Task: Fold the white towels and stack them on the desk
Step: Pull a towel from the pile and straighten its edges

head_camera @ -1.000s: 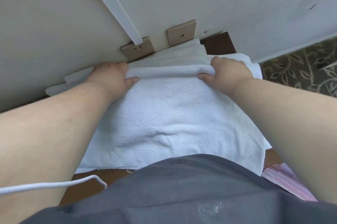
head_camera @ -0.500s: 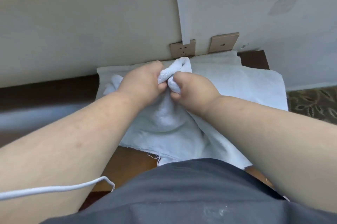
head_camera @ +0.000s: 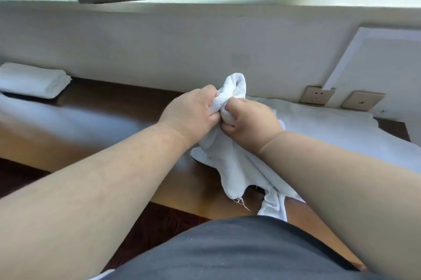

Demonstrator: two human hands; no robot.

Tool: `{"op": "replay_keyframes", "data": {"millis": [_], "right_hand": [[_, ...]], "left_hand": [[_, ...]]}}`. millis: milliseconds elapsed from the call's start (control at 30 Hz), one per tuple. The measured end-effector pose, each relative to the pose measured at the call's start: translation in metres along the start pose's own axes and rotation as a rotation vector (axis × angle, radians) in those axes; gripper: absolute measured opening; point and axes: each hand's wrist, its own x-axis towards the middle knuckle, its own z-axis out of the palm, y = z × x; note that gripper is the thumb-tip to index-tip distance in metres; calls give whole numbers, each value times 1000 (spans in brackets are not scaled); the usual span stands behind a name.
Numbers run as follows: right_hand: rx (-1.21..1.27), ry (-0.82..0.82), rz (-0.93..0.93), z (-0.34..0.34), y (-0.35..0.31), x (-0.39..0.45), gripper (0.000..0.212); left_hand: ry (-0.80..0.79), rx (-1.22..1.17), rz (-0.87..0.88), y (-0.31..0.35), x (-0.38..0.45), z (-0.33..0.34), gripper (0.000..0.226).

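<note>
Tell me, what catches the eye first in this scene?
Two hands, the left hand and right hand, meet mid-picture and grip a bunched white towel, whose tail hangs over the desk edge. A folded stack sits far left on the desk, and another towel lies spread at the right below two wall sockets.

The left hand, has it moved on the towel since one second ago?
Yes. The left hand held the towel well apart from the right hand; now both grip it bunched together, left of the wall sockets.
</note>
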Motion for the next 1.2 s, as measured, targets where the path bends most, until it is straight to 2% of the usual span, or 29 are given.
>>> {"op": "replay_keyframes", "data": {"millis": [233,367,467,667,1000,1200], "right_hand": [[40,183,-143,42,-145,24,41],[43,198,-151,64,-205,45,39],[52,202,-164,82,-239,62,35],[76,169,-204,125,-283,98,34],[159,38,-230,215,-329,182,31],[183,-2,-220,261,-361,226,33]], "left_hand": [[110,28,59,-103,-73,-87,23],[196,68,77,-154,-95,-121,19],[269,100,86,-190,-104,-141,27],[329,163,45,-257,-113,-161,27],[237,216,-155,-363,-93,-185,20],[189,226,-183,-427,-81,-209,21]]}}
